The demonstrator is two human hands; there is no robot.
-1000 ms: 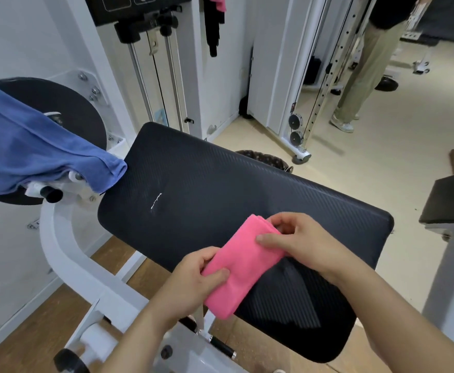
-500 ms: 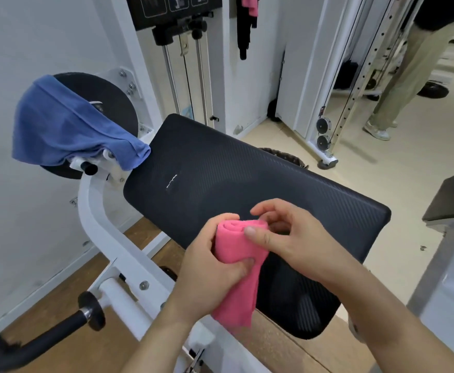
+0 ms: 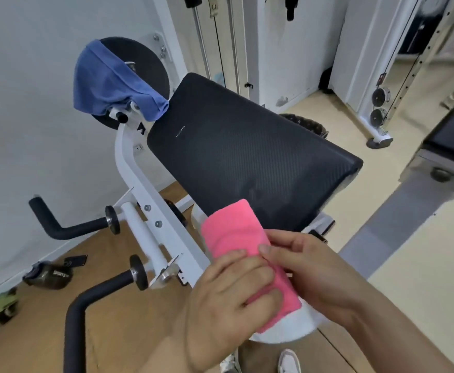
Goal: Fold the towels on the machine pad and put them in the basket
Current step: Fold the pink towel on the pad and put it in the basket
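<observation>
A folded pink towel (image 3: 234, 230) is held in the air just below the near edge of the black machine pad (image 3: 247, 149). My left hand (image 3: 225, 300) grips its lower part from the left, fingers curled over it. My right hand (image 3: 309, 270) pinches it from the right, thumb on top. A blue towel (image 3: 107, 82) hangs crumpled over the machine's round black disc at the upper left. Behind the pad's far edge, part of a dark woven basket (image 3: 306, 125) shows on the floor.
White machine frame (image 3: 139, 189) with black padded handles (image 3: 86, 305) stands to the left. A dark bag (image 3: 48, 275) lies on the wooden floor by the wall. Another padded bench (image 3: 451, 130) is at the right, and cable machines stand behind.
Both hands have lifted the pink towel off the pad and drawn it back toward me. The view has tilted down and shifted, showing more of the machine's handles and floor.
</observation>
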